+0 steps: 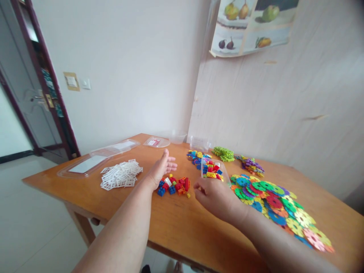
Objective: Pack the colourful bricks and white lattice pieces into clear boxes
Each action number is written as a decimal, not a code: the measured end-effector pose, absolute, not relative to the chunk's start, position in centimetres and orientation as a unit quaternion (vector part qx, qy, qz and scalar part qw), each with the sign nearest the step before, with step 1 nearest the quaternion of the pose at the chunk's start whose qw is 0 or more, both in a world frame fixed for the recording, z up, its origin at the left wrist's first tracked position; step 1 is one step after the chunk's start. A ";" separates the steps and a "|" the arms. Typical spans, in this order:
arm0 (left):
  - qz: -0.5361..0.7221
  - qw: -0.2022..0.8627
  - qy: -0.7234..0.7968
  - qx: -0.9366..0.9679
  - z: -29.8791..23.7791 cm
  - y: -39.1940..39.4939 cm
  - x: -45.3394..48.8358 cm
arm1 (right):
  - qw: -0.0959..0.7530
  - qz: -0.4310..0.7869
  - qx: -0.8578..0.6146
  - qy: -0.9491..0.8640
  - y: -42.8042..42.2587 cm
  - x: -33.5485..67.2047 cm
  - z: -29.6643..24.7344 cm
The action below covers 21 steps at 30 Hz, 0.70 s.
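My left hand [163, 169] is open, fingers stretched out and thumb up, beside a small pile of toy building bricks [172, 190] in red, blue, orange and white. The palm faces right, with nothing in it. My right hand [213, 196] is closed, its fingers curled, just in front of a clear plastic box [226, 175]. Inside the box lie more bricks [211, 174], mostly red, yellow and blue. What the right fingers hold, if anything, is hidden. One tiny yellow brick [188, 195] sits between the hands.
White plastic pieces [121, 174] are heaped at left, near clear lids [81, 167]. Colourful flower-shaped discs [274, 203] spread at right. Farther back are green pieces [223, 153], purple pieces [251, 166], blue and yellow pieces [196, 156] and clear containers [200, 143]. The wooden table [176, 223] meets a wall.
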State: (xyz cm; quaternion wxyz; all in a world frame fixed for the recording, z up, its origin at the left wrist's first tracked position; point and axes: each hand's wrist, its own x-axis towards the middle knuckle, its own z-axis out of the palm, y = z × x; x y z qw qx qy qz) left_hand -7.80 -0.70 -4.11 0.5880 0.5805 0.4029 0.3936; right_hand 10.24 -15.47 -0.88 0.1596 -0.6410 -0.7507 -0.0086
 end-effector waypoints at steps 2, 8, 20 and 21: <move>0.393 0.588 0.401 0.582 -4.1 -0.7 -7.8 | 0.126 -0.004 -0.657 -0.743 -15.3 9.3 -1.7; 0.395 0.589 0.398 0.582 -4.2 -0.5 -7.9 | 0.063 0.002 -0.665 -0.744 -14.7 8.6 -3.0; 0.399 0.586 0.396 0.584 -4.4 -0.5 -7.9 | 0.201 -0.080 -0.735 -0.642 -14.1 13.9 0.9; 0.399 0.585 0.397 0.585 -4.4 -0.5 -7.9 | 0.202 -0.079 -0.741 -0.635 -14.1 14.3 0.9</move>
